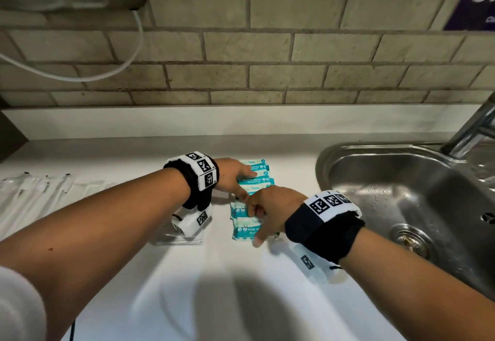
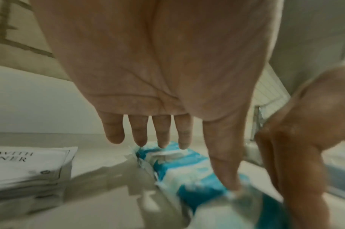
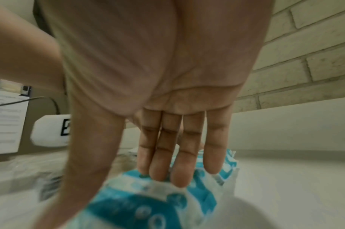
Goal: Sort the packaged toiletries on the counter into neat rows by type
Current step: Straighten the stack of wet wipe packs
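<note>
Several teal-and-white wipe packets point(image 1: 250, 227) lie in one row running away from me on the white counter point(image 1: 214, 273). My left hand point(image 1: 235, 180) lies flat on the far packets. In the left wrist view, its fingers point(image 2: 161, 136) are straight and its thumb presses a teal packet point(image 2: 189, 168). My right hand point(image 1: 259, 215) covers the nearer packets from the right. In the right wrist view, its straight fingers point(image 3: 179, 155) press down on a packet point(image 3: 148, 209). A stack of flat white sachets point(image 2: 30, 170) sits left of the row, partly under my left wrist.
A steel sink point(image 1: 329, 158) with a tap point(image 1: 471, 129) lies close on the right. Clear-wrapped slim items point(image 1: 40, 188) are spread at the counter's far left. A brick wall stands behind the counter, and a white cable point(image 1: 134, 54) hangs on it.
</note>
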`<state>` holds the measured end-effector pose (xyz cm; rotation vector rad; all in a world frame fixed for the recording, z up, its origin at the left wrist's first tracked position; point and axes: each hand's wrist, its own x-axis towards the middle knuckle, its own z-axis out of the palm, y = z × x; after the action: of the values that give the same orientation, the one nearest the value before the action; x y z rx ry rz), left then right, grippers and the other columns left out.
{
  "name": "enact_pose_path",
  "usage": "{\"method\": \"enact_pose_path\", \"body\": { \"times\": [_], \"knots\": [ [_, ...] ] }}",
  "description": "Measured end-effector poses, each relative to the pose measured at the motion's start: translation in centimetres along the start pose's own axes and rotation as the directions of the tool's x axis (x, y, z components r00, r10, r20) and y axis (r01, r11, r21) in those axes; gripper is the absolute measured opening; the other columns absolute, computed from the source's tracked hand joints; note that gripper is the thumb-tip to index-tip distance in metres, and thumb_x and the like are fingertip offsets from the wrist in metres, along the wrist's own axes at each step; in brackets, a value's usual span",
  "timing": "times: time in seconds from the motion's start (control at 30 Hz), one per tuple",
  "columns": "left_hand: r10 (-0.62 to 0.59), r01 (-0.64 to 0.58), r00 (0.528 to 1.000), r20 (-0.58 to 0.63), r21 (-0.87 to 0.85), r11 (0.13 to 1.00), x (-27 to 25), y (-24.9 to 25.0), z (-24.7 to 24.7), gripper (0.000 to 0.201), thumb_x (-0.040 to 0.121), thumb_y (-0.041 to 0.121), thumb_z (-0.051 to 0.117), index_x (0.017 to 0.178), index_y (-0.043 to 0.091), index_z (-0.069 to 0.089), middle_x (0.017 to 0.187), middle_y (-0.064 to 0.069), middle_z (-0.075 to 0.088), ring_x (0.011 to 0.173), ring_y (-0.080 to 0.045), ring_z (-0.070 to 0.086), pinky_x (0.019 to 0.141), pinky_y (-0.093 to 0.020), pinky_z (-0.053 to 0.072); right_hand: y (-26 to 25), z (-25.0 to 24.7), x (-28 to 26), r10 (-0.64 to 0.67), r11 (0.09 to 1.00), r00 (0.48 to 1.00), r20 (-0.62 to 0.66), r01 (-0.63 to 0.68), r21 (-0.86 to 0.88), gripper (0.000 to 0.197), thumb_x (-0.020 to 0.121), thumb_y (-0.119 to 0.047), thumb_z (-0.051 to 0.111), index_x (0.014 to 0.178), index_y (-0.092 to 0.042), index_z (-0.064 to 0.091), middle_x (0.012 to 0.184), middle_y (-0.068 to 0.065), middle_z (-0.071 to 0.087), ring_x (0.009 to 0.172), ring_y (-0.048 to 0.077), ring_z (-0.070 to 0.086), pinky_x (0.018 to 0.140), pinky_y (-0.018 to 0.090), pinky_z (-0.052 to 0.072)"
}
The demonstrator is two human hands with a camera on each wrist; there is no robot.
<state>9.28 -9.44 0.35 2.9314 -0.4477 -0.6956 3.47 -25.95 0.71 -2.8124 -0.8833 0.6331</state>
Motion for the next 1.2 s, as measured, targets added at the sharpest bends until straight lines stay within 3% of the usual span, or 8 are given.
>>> {"method": "enact_pose_path", "body": {
  "times": [0.2,0.3,0.43,0.53,0.67,0.9,1.07,1.2],
  "knots": [
    [-0.353,0.217,0.902,-0.247,-0.446,0.868,1.1,-2.2,-2.4,0.027,0.093,0.006,0.053,0.117,0.004,0.066,0.115,-0.013,0.069,0.100,-0.028,0.068,0.086,-0.033,0.056,2.2,-3.7,2.8,0.175,0.961,0.936,-0.307,-0.094,0.261,0.028,0.091,-0.040,0.058,0.100,-0.015,0.068,0.106,0.006,0.069,0.089,0.022,0.061,0.076,0.028,0.046],
    [-0.433,0.287,0.889,-0.146,-0.561,0.777,1.7,-2.5,-1.5,0.011,0.094,0.007,0.049,0.098,0.008,0.060,0.094,-0.010,0.064,0.074,-0.023,0.064,0.059,-0.021,0.054,3.5,-4.6,5.1,0.327,0.930,0.916,-0.232,-0.268,0.252,0.038,0.098,-0.028,0.050,0.127,-0.005,0.057,0.129,0.015,0.060,0.117,0.030,0.056,0.096,0.032,0.044],
    [-0.449,0.352,0.892,-0.044,-0.555,0.754,2.6,-2.1,-0.1,0.018,0.083,0.013,0.064,0.065,0.010,0.066,0.069,-0.009,0.065,0.058,-0.023,0.059,0.054,-0.024,0.046,4.0,-3.6,7.3,0.404,0.855,0.914,-0.039,-0.361,0.373,0.041,0.096,-0.027,0.055,0.124,0.002,0.056,0.119,0.019,0.065,0.105,0.033,0.065,0.093,0.041,0.053],
    [-0.450,0.344,0.892,-0.033,-0.596,0.726,2.7,-1.3,0.2,0.013,0.083,0.017,0.072,0.073,0.009,0.071,0.069,-0.005,0.068,0.051,-0.013,0.057,0.045,-0.020,0.042,3.7,-3.0,8.1,0.407,0.857,0.913,-0.014,-0.376,0.351,0.034,0.091,-0.025,0.062,0.115,0.000,0.062,0.114,0.017,0.068,0.098,0.029,0.067,0.087,0.033,0.055],
    [-0.439,0.337,0.897,-0.044,-0.572,0.747,2.8,-1.2,0.3,0.017,0.083,0.021,0.073,0.073,0.007,0.072,0.070,-0.005,0.068,0.052,-0.012,0.056,0.054,-0.024,0.044,3.4,-2.9,8.1,0.410,0.879,0.911,-0.031,-0.386,0.281,0.033,0.090,-0.023,0.063,0.114,-0.001,0.062,0.116,0.015,0.066,0.083,0.023,0.053,0.071,0.025,0.043],
    [-0.433,0.335,0.900,-0.045,-0.565,0.754,2.4,-1.1,0.1,0.017,0.081,0.019,0.074,0.078,0.002,0.074,0.078,-0.009,0.073,0.063,-0.018,0.062,0.064,-0.031,0.051,2.9,-3.2,7.9,0.411,0.896,0.908,-0.082,-0.386,0.220,0.032,0.090,-0.028,0.064,0.109,-0.002,0.063,0.118,0.015,0.066,0.086,0.022,0.052,0.082,0.029,0.047],
    [-0.449,0.324,0.893,-0.040,-0.636,0.700,1.7,-0.7,0.0,0.015,0.083,0.019,0.073,0.085,0.004,0.075,0.084,-0.010,0.075,0.074,-0.021,0.071,0.068,-0.032,0.057,2.6,-3.4,7.4,0.424,0.893,0.903,-0.074,-0.403,0.201,0.034,0.089,-0.033,0.065,0.098,-0.001,0.065,0.102,0.014,0.065,0.082,0.021,0.049,0.059,0.025,0.039],
    [-0.471,0.338,0.882,-0.013,-0.679,0.651,0.3,-0.6,-0.2,0.023,0.087,0.022,0.069,0.069,0.008,0.068,0.064,-0.007,0.067,0.048,-0.018,0.059,0.053,-0.024,0.048,2.2,-3.2,6.4,0.431,0.882,0.900,-0.064,-0.406,0.239,0.040,0.090,-0.036,0.063,0.108,0.000,0.063,0.097,0.011,0.061,0.081,0.020,0.049,0.047,0.023,0.032]
  ]
}}
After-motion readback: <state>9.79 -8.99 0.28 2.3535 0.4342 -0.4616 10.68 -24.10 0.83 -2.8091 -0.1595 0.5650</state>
